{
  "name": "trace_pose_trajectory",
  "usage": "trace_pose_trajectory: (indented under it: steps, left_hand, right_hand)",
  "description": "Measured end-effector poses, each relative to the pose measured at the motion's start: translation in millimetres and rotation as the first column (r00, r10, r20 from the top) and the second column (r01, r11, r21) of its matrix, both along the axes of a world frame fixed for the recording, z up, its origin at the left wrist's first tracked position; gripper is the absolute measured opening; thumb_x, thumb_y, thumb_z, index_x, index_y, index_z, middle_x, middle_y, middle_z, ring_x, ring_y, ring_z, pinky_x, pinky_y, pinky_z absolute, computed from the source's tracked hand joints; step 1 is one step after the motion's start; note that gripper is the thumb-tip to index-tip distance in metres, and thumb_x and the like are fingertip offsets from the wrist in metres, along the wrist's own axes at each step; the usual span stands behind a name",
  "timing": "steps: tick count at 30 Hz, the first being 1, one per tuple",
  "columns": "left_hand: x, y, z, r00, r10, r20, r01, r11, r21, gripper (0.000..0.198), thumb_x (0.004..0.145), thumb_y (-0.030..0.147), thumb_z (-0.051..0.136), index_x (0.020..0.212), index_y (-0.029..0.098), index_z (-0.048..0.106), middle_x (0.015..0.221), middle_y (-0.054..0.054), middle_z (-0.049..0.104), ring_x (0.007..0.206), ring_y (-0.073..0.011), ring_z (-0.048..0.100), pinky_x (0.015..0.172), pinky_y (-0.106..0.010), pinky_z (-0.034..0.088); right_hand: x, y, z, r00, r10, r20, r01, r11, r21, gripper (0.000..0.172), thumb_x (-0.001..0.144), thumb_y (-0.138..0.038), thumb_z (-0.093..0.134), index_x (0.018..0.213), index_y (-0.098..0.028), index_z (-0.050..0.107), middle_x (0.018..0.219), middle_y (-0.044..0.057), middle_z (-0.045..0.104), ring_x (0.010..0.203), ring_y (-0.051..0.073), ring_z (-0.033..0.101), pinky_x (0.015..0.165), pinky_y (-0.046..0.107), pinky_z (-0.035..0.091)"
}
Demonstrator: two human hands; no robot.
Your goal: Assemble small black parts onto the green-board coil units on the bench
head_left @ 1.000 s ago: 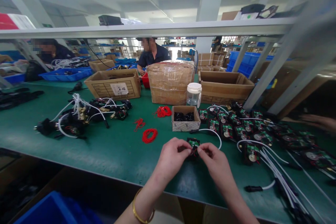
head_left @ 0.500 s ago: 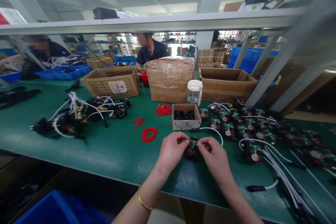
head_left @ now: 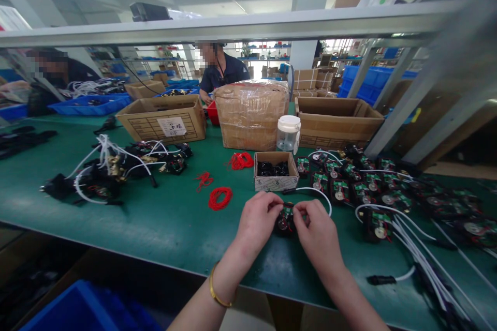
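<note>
A small black device with a green circuit board lies on the green table near its front edge, a silvery round part showing on it. My left hand pinches its upper left edge with thumb and forefinger. From the other side, my right hand has its fingers pinched at the board's upper right edge. Any tiny wire between the fingertips is too small to make out. Just behind the hands stands a small carton of black parts, and a white cable curves beside it.
Several similar devices cover the right side, with white cables in front. Red wire bundles lie left of my hands. Farther left is a heap of black assemblies. Cardboard boxes and a lidded jar stand behind. Co-workers sit opposite.
The view has shifted slightly. Both hands stay at the device in nearly the same pinching pose, the fingers moving only a little.
</note>
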State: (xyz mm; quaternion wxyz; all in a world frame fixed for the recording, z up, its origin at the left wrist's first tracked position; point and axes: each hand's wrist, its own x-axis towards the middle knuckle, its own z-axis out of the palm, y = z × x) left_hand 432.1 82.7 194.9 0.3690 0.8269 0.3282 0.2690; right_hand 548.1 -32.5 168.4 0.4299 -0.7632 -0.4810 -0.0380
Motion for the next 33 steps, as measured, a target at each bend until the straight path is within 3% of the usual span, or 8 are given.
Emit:
trace_pose_trajectory:
  steps: [7, 18, 24, 33]
  left_hand:
    - [3.4, 5.4, -0.2, 1.0, 0.011, -0.022, -0.013, 0.998, -0.06, 0.018, 0.078, 0.003, 0.069, 0.078, 0.021, 0.072, 0.078, 0.003, 0.067, 0.075, -0.0134, 0.063, 0.073, -0.025, 0.046]
    - [1.5, 4.4, -0.7, 0.999, -0.017, 0.049, 0.02, 0.998, -0.057, 0.016, 0.08, 0.006, 0.068, 0.079, 0.021, 0.071, 0.08, 0.003, 0.068, 0.077, -0.0129, 0.063, 0.074, -0.024, 0.047]
    - [5.2, 9.8, -4.1, 1.0, -0.01, 0.01, 0.011, 0.993, -0.117, 0.013, 0.078, 0.008, 0.069, 0.082, 0.021, 0.069, 0.079, 0.003, 0.067, 0.074, -0.0127, 0.063, 0.072, -0.024, 0.048]
    - [1.5, 13.0, -3.7, 0.998, -0.054, 0.012, 0.055, 0.964, -0.26, 0.01, 0.081, 0.013, 0.067, 0.089, 0.02, 0.071, 0.076, 0.002, 0.068, 0.073, -0.0133, 0.063, 0.069, -0.023, 0.048]
  right_hand:
    - [-1.2, -0.3, -4.2, 0.994, -0.013, 0.108, 0.011, 1.0, 0.019, 0.01, 0.098, -0.02, 0.052, 0.09, -0.022, 0.057, 0.087, 0.003, 0.058, 0.08, 0.021, 0.057, 0.071, 0.035, 0.044]
    - [-0.7, 0.6, -7.6, 0.986, -0.021, 0.164, 0.014, 0.999, 0.039, 0.009, 0.1, -0.019, 0.052, 0.092, -0.022, 0.057, 0.088, 0.004, 0.058, 0.082, 0.022, 0.058, 0.074, 0.035, 0.044]
    - [-2.1, 0.4, -5.5, 0.979, -0.032, 0.199, 0.031, 0.999, 0.011, 0.011, 0.1, -0.019, 0.05, 0.091, -0.022, 0.057, 0.088, 0.005, 0.058, 0.083, 0.024, 0.058, 0.074, 0.037, 0.043]
    - [-2.4, 1.2, -4.4, 0.995, -0.048, 0.092, 0.047, 0.999, 0.008, 0.009, 0.097, -0.02, 0.051, 0.092, -0.023, 0.057, 0.09, 0.005, 0.058, 0.083, 0.023, 0.057, 0.073, 0.035, 0.045]
